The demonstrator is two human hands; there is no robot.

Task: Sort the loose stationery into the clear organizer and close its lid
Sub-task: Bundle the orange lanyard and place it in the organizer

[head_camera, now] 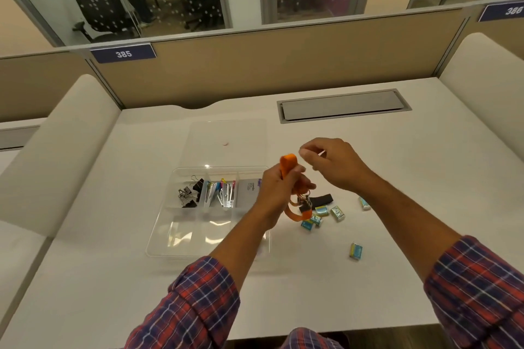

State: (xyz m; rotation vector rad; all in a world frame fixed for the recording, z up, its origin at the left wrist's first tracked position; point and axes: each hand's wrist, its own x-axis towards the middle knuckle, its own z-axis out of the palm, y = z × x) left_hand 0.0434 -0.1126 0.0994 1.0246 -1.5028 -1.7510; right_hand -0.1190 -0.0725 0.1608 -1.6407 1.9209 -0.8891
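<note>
1. on my feed the left hand (279,190) is curled round an orange lanyard (288,167). it holds the lanyard up off the desk (397,178), just right of the clear organizer (209,253), and a loop of strap sticks up above the fist.
2. the rest of the strap hangs below that hand. its metal clip (304,202) dangles low among the loose pieces, and i cannot tell whether it touches the desk.
3. the right hand (334,163) is raised beside the left, apart from the strap. its fingers are curled, with thumb and forefinger close together. something thin and pale may sit between them, but i cannot tell whether it holds anything.
4. the organizer sits mid-desk with its lid (229,133) swung open and lying flat behind it.
5. its back row holds three lots:
   - black binder clips (189,193) in the left compartment
   - silver and coloured pieces (222,193) in the middle one, too blurred for me to name
   - a white card (249,187) in the right one, partly hidden by the left hand
6. loose on the desk, right of the organizer, a cluster of small blue-green packets (337,212) lies under the lanyard. one stray packet (364,203) lies further right and another (355,251) nearer to me. a black strip (324,199) lies just behind the cluster.
7. both forearms come out of rolled red-and-blue check sleeves (204,292).
8. a grey hatch (343,106) is set into the desk at the back right.
</note>
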